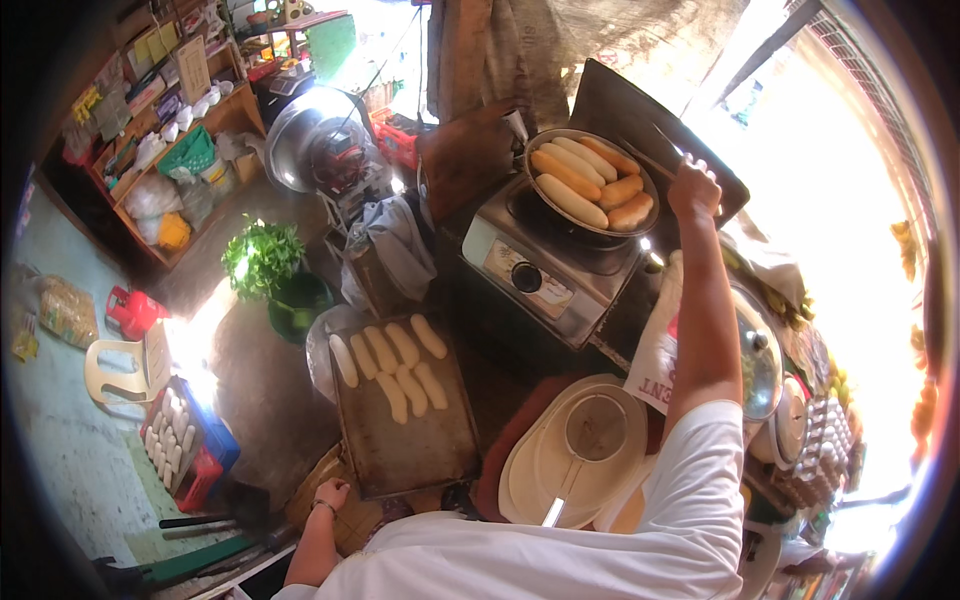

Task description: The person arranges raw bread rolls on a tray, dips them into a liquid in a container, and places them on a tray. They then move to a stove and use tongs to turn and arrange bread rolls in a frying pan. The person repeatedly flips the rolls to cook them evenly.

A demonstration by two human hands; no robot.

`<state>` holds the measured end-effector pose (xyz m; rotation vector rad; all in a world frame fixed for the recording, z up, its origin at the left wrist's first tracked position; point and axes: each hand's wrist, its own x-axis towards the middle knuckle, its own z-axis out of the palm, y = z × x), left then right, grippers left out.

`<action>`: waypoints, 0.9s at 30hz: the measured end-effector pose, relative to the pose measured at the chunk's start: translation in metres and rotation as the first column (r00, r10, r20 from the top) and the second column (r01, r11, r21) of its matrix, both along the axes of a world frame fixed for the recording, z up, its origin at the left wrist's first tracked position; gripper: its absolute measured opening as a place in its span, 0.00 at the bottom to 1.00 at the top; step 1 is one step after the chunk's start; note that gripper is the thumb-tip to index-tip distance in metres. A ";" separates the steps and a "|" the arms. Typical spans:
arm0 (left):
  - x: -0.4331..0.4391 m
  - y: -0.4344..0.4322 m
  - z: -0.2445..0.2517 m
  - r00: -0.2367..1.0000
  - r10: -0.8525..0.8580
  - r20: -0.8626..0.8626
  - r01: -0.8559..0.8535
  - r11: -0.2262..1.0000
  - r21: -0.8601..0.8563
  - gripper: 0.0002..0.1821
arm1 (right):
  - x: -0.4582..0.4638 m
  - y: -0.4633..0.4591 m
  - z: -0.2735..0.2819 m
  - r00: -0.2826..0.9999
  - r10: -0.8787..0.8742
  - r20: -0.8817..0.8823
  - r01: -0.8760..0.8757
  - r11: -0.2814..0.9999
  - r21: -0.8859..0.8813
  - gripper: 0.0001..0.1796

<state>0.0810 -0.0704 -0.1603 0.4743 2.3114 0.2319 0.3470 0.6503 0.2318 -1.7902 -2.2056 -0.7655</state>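
My right hand (696,187) is closed on the handle of a thin utensil (651,162), at the right rim of a frying pan (651,214). Several elongated dough pieces (571,201) lie in the pan, some pale and some browned. The pan rests on a steel gas stove (555,262) with a black knob. My left hand (332,493) hangs low near the bottom left corner of a metal baking tray (420,457), fingers loosely curled, holding nothing that shows. On the tray's upper half lie several pale raw dough pieces (401,345).
A round wire-mesh strainer (596,427) lies on oval trays (525,480) below the stove. A glass-lidded pot (759,360) and egg trays (817,457) stand right. Leafy greens (264,255) fill a green bucket (300,307) at left. A dark metal panel (611,105) stands behind the pan.
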 end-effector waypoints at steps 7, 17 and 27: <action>0.003 -0.008 -0.005 1.000 0.010 -0.014 -0.011 0.998 -0.054 0.18 | -0.007 0.001 -0.003 0.996 0.049 -0.076 -0.058 0.990 -0.129 0.28; -0.001 -0.008 -0.010 0.999 0.048 0.021 -0.047 0.999 -0.020 0.18 | -0.001 -0.006 0.002 0.989 0.090 -0.116 -0.101 0.990 -0.096 0.24; -0.002 -0.001 -0.006 1.000 0.017 0.009 -0.017 1.000 -0.022 0.18 | 0.010 -0.002 0.001 0.977 0.180 -0.112 -0.194 0.972 -0.133 0.25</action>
